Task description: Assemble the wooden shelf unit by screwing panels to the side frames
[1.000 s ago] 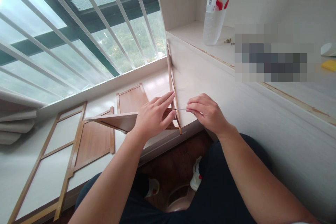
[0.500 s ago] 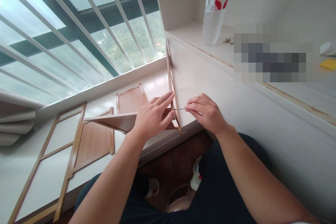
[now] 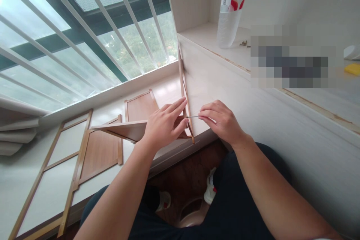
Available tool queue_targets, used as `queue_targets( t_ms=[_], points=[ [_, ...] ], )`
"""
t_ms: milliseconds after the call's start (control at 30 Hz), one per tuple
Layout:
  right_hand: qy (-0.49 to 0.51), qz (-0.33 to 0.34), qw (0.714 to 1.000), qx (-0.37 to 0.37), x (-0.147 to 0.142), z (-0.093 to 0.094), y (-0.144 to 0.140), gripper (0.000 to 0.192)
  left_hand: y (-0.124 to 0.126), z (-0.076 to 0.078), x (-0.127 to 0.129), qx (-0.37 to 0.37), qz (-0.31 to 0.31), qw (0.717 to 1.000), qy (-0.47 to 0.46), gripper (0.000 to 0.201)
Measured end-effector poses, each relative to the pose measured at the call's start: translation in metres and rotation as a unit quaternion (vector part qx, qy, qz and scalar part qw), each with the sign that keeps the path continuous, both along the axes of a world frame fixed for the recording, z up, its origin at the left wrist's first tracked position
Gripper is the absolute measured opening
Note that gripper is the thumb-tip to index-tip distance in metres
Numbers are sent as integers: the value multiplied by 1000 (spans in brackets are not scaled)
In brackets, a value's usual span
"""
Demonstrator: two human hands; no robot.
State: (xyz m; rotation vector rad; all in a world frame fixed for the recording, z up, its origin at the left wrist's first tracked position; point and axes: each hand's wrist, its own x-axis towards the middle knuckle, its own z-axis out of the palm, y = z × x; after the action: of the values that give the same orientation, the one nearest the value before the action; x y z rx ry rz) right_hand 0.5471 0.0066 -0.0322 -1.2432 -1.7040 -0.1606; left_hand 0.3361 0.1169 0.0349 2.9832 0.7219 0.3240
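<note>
My left hand (image 3: pixel 163 125) grips the near end of a raised wooden shelf board (image 3: pixel 123 129), holding it level against an upright wooden frame (image 3: pixel 184 90). That frame leans on the white cabinet side (image 3: pixel 213 82). My right hand (image 3: pixel 221 120) pinches a thin metal pin (image 3: pixel 193 116), whose tip touches the frame's strut beside my left fingertips.
Flat on the white windowsill (image 3: pixel 25 183) lie a ladder-like wooden frame (image 3: pixel 47 165) and two brown panels (image 3: pixel 101 150). A clear plastic bottle (image 3: pixel 232 7) stands on the upper ledge. White window bars (image 3: pixel 118 18) rise behind. A yellow object (image 3: pixel 353 69) sits far right.
My right hand has edged slightly left, bringing the pin closer to the frame. Everything else is unchanged.
</note>
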Motion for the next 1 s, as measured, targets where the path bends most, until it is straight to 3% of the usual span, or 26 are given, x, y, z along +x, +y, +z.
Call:
queue_targets(
  t_ms=[200,333,433,667,867,1000],
  points=[
    [75,34,996,-38,-4,1,-3,13,0,0,1,-2,-1,1000,1,62],
    [195,49,969,-144,-10,0,-5,24,0,1,1,-4,-1,1000,1,62],
    [252,51,949,-184,-13,0,-6,28,0,1,1,-5,1,1000,0,62],
    [297,47,936,-184,-11,4,-7,32,-1,2,1,-5,2,1000,4,62],
    [234,27,964,-125,-5,2,-4,26,1,0,0,-10,-1,1000,-1,62],
    [171,60,980,-79,-4,3,-2,17,1,-1,0,-9,-2,1000,-6,61]
  ],
)
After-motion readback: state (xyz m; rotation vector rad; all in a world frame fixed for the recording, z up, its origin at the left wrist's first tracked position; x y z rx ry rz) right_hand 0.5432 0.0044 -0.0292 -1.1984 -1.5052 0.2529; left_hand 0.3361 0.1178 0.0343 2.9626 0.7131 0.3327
